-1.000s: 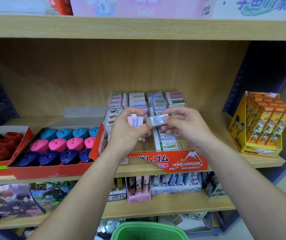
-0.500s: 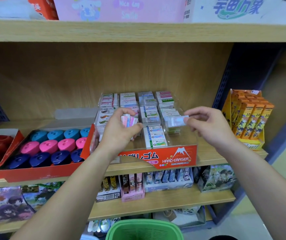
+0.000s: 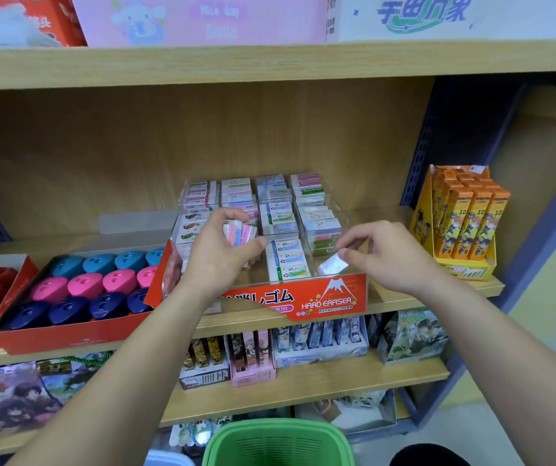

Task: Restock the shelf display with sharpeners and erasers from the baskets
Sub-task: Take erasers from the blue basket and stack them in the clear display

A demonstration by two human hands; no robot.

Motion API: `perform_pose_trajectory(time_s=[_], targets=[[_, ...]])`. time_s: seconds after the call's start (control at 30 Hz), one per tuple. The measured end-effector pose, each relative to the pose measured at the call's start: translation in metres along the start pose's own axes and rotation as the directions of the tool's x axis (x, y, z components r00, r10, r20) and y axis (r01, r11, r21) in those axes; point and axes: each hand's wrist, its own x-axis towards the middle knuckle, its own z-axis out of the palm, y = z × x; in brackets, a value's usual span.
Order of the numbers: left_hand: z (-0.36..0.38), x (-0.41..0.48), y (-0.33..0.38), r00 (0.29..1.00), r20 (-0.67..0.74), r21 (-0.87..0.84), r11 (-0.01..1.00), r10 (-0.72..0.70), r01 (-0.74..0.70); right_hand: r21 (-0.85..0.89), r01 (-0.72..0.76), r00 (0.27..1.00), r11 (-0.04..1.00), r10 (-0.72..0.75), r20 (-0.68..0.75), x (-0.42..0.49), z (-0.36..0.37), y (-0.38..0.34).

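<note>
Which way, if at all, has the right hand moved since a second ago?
Yes: right hand carried its eraser rightward and down, toward the eraser display's front-right compartment.

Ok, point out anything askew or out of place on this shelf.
Only the small white wrapped eraser, pinched by the right hand, is tilted at the clear plastic eraser case's front-right compartment; neighbouring erasers lie flat. It looks mid-placement.

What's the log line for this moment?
step: restock | left grip: holds eraser bundle | right grip: pinches single eraser, tilted, at front-right compartment of display case
</note>
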Motion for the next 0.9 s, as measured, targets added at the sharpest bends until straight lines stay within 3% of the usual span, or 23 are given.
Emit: perform_pose_trajectory(time_s=[0.2, 0.5, 0.63, 0.73, 0.9], targets=[[0.0, 0.001, -0.002, 1.0, 0.001, 0.034, 0.999, -0.009, 0.009, -0.223, 0.021, 0.987, 0.975, 0.015, 0.158, 0.003, 0.005, 0.002], [0.0, -0.001, 0.007, 0.999, 0.031, -0.101, 0.994, -0.025, 0.028, -0.075, -0.027, 0.999, 0.997, 0.025, -0.029, -0.001, 0.003, 0.006], [0.003, -0.007, 0.027, 0.993, 0.109, -0.115, 0.993, 0.049, -0.036, 0.213, 0.009, 0.992, 0.977, 0.017, -0.121, -0.004, 0.001, -0.01], [0.012, -0.017, 0.037, 0.982, 0.167, -0.067, 0.995, 0.086, -0.075, 0.527, 0.01, 0.999, 0.85, 0.015, -0.042, -0.006, -0.001, -0.035], [0.024, -0.029, 0.042, 0.975, 0.159, 0.15, 0.973, 0.154, -0.178, 0.658, -0.07, 0.997, 0.75, 0.029, 0.073, -0.005, -0.004, -0.047]])
